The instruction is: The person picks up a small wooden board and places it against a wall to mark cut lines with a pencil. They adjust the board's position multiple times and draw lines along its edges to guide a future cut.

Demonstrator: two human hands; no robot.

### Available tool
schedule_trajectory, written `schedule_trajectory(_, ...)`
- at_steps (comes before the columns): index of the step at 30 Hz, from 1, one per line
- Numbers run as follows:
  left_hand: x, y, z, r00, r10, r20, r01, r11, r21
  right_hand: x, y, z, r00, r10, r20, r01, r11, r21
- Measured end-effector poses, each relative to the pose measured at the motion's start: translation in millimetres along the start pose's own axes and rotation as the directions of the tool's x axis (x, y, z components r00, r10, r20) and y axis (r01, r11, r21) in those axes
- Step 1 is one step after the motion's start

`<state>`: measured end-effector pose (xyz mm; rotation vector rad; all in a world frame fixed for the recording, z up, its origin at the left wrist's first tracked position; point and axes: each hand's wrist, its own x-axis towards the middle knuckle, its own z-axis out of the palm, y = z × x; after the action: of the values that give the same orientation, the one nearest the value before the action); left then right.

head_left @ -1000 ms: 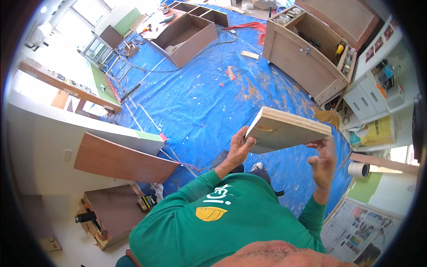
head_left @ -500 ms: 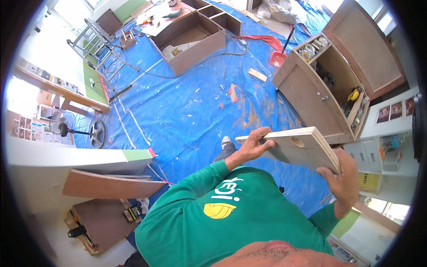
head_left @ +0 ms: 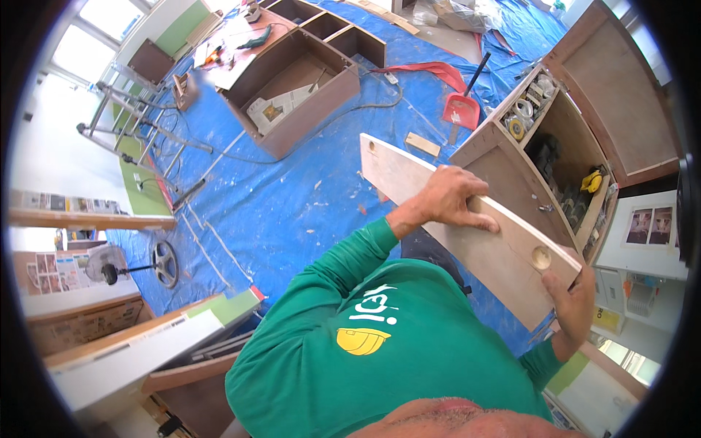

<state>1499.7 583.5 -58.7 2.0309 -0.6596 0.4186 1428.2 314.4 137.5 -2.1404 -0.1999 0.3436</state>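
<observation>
A flat wooden panel point(head_left: 478, 259) slants across in front of my chest, its far end up to the left and its near end low at the right. Two round recesses show in its face, one near each end. My left hand point(head_left: 456, 198) grips the upper long edge around the middle, thumb on the near face and fingers over the edge. At the right end, my right hand point(head_left: 573, 299) holds the panel's corner with the thumb against the face below the larger recess. The fingers of my right hand are mostly hidden behind the board.
Blue sheeting point(head_left: 292, 197) covers the floor. A brown open cabinet box point(head_left: 314, 113) lies ahead, beside a worktop with a green power tool point(head_left: 255, 39). At right stands a cabinet point(head_left: 504, 171) holding tape rolls and tools. A red dustpan point(head_left: 461, 111), a ladder point(head_left: 128, 120) and a fan point(head_left: 106, 266) stand around.
The panel has turned from nearly edge-on so its broad face and both recesses show. My left hand has moved right and up a little along its edge. My view has shifted.
</observation>
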Motion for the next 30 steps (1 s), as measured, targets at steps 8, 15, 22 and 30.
schedule_trajectory(8, 151, -187, -75, 0.976, -0.214, -0.036, 0.217, 0.965, 0.150, 280, 14, 25, 0.982, -0.118, -0.148, 0.139, 0.979, 0.146)
schedule_trajectory(15, 127, -370, -170, 0.718, -0.594, -0.363, 0.683, 0.702, 0.203, 492, -37, 25, 0.954, -0.249, -0.168, 0.223, 0.962, -0.159)
schedule_trajectory(22, -119, -557, -157, 0.020, -0.944, -0.329, 0.986, -0.036, 0.164, 703, -77, 37, 0.937, -0.312, -0.158, 0.231, 0.892, -0.389)
schedule_trajectory(30, -90, -690, -176, -0.455, -0.873, 0.177, 0.475, -0.406, -0.781, 873, -134, 38, 0.951, -0.206, -0.231, 0.061, 0.857, -0.512)
